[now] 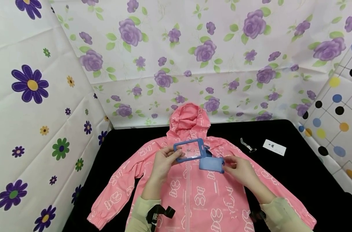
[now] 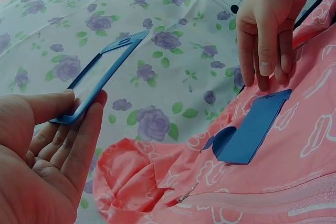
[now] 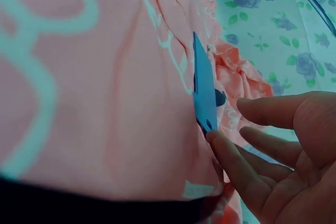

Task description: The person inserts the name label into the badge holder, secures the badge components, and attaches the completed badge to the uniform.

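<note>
My left hand [image 1: 164,161] pinches a blue badge-holder frame [image 1: 203,148] with a clear window by one end, thumb on one face and fingers behind. It is held above a pink hooded jacket [image 1: 176,206] with white printed outlines. A flat blue rectangular holder piece [image 1: 211,164] lies on the jacket's chest. By its end is my right hand [image 1: 241,169]; in the right wrist view one fingertip meets the slotted end while the thumb [image 3: 273,109] stands apart from it. A dark blue rounded piece [image 2: 224,141] shows beside the flat piece, partly hidden by it.
On the black table [image 1: 303,180], right of the hood, lie a clear strap with a metal clip [image 1: 247,145] and a white card [image 1: 274,147]. Flowered cloth [image 1: 187,64] hangs behind and at the left, dotted cloth [image 1: 335,119] at the right.
</note>
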`<state>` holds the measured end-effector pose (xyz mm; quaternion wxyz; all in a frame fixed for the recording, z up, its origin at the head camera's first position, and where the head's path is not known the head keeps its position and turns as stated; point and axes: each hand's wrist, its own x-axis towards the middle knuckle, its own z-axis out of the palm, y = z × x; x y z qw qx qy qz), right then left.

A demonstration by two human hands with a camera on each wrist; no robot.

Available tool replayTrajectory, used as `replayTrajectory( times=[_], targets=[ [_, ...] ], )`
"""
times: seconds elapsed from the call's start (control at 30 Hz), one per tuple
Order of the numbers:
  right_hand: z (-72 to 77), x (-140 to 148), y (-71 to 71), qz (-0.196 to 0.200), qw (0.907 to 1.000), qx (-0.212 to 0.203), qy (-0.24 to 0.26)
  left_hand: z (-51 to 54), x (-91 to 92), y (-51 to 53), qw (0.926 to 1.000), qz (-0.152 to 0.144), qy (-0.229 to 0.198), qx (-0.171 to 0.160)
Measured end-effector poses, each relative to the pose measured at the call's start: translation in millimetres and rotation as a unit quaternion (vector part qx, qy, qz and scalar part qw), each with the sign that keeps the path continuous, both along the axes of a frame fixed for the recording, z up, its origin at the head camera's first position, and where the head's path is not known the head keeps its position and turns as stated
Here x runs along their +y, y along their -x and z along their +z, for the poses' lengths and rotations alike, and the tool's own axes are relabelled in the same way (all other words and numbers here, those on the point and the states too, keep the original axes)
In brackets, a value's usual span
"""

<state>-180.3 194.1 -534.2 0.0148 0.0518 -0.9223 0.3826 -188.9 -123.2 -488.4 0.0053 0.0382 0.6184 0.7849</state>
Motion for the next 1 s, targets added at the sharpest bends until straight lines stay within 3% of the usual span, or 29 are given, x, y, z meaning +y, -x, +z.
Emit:
replayTrajectory(
  times=[0.23, 0.47, 0.7, 1.0],
  targets=[
    [7.4, 17, 2.2, 0.015, 0.9997, 0.003, 0.020, 0.1, 2.1, 1.1, 0.9999, -0.005, -0.007, -0.005],
    [18.3, 45, 3.9, 0.042, 0.9989, 0.019, -0.007, 0.3, 1.6, 2.0, 0.9998, -0.006, -0.015, -0.008],
    [22.3, 71, 6.5, 0.043, 0.9978, 0.039, -0.032, 0.1, 1.3, 1.2, 0.9997, -0.013, -0.018, -0.004],
    [22.3, 89, 9.3, 0.016, 0.9984, 0.026, -0.047, -2.4, -1.1, 1.9, 0.9997, -0.012, -0.012, -0.016]
  ],
)
